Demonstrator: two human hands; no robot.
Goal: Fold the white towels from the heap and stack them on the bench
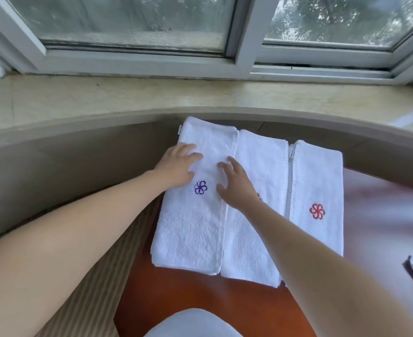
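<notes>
**Hands flat on left towel stack**

Near edge of bench (pixel 200 295): bare orange-brown wood. Further in, three folded towel stacks side by side, touching. Left hand (pixel 176 166) and right hand (pixel 237 186) both flat, fingers spread, pressing left stack (pixel 190 227), gripping nothing. Beyond: sill (pixel 127 96), window (pixel 132 23).

A: the towels (pixel 190 222) look like nubby matt terry cloth, right?
B: yep, and the bench (pixel 176 293) at 6 o'clock is glossy reddish wood; the sill (pixel 103 98) at 12 is polished stone.
</notes>
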